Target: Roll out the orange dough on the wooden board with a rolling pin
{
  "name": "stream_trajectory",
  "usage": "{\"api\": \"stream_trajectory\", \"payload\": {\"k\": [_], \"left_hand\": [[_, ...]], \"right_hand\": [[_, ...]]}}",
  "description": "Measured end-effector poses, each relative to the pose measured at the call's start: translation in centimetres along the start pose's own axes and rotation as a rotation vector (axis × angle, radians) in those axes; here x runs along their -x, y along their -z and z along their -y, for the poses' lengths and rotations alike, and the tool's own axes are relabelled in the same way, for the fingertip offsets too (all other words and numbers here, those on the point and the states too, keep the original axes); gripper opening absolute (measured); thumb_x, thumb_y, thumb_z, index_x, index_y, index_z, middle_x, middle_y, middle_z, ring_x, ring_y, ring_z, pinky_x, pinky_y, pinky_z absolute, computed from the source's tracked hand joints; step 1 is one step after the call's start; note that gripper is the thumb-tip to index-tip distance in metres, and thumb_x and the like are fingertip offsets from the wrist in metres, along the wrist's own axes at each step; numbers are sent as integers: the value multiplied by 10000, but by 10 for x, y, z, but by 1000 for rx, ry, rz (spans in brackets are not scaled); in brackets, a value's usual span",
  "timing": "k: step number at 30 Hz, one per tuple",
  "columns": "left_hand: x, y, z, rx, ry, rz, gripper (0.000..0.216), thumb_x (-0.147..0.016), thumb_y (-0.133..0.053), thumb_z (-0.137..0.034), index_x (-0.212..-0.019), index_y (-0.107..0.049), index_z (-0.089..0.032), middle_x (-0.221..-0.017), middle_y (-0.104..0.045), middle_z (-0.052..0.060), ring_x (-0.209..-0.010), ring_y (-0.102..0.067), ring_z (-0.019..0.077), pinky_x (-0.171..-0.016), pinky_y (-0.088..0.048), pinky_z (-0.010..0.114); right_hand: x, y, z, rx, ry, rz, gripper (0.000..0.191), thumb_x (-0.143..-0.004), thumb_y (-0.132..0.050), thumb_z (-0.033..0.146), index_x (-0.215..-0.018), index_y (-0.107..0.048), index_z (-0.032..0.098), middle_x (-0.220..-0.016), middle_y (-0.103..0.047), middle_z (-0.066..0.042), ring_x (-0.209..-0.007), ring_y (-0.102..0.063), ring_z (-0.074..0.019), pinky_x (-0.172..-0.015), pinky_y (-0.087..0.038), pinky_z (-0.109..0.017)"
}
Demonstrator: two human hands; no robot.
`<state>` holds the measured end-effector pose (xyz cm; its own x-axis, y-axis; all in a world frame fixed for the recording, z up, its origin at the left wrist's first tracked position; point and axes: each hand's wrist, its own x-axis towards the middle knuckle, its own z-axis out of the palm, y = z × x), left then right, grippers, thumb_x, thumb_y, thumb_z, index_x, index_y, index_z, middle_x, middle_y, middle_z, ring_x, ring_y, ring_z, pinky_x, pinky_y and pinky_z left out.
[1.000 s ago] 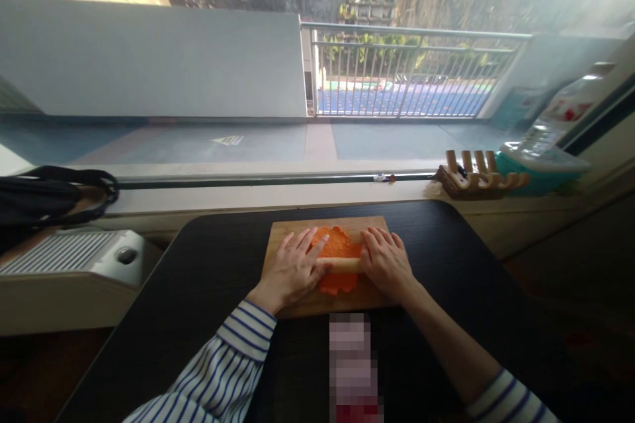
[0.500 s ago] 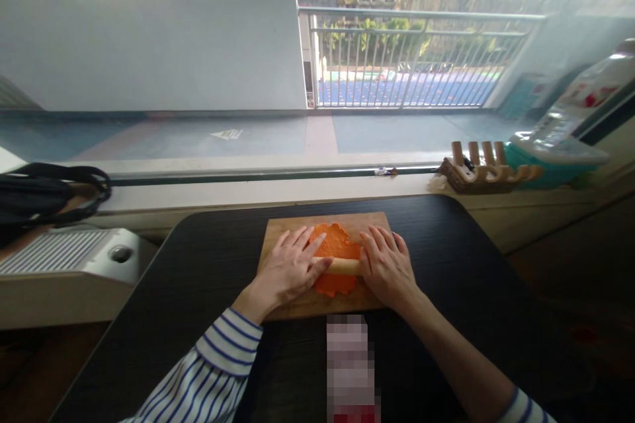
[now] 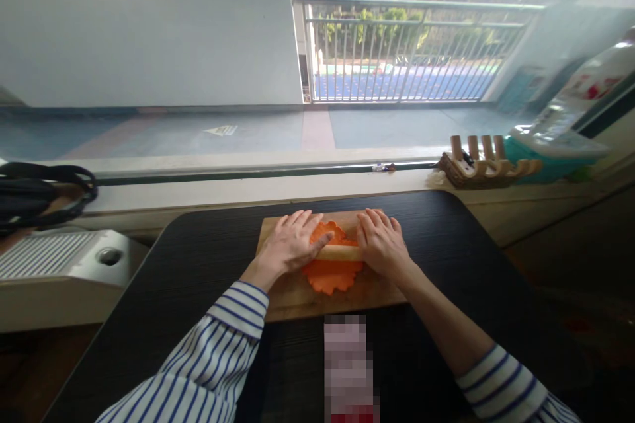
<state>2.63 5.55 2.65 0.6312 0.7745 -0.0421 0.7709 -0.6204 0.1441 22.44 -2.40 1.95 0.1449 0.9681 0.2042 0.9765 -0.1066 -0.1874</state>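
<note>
An orange sheet of dough [image 3: 333, 276] with a ragged edge lies flat on a wooden board [image 3: 288, 304]. Across it rests a pale rolling pin [image 3: 340, 252], its middle showing between the hands. My left hand [image 3: 294, 243] lies over the pin's left end, fingers stretched forward and thumb pointing along the pin. Over the right end lies my right hand [image 3: 381, 238], palm down with its fingers stretched forward. Both hands press from above rather than wrapping round the pin, and they hide its ends. Dough shows both beyond the pin and in front of it.
The board sits on a black table [image 3: 208, 264] by a window sill [image 3: 238, 197]. On the sill at right are a wooden holder [image 3: 476, 168], a teal box [image 3: 540, 162] and a plastic bottle [image 3: 575, 102]. A black bag [image 3: 40, 195] and white slatted unit [image 3: 84, 254] stand at left.
Both hands have pushed the rolling pin away from me over the dough. More dough now shows on the near side and less beyond the pin. The view has shifted slightly.
</note>
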Motion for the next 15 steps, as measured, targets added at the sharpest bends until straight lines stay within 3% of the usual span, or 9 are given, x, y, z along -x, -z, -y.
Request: {"api": "stream_trajectory", "payload": {"k": [8,15], "left_hand": [[34,0,-11,-56,-61,-80,729,-910,-204,-657,-1435,-377,-181,-1507,-342,149,-1408,-265,273,-1139,-183,488],[11,4,-7,-40,-7,-4,779,-894,-165,-687,-1461,-322,-175,-1519,-317,146,-1418,-240,274,-1137,-184,477]], "right_hand": [[39,0,5,18,88,-75,404,-966,-305,317,-1266,-535,174,-1398,-497,-112,-1305,-386,-239,-1095,-196,-434],[15,-3,-1,-10,40,-30,388,-965,-302,317,-1260,-529,209,-1385,-510,-86,-1293,-397,-226,-1075,-231,-437]]}}
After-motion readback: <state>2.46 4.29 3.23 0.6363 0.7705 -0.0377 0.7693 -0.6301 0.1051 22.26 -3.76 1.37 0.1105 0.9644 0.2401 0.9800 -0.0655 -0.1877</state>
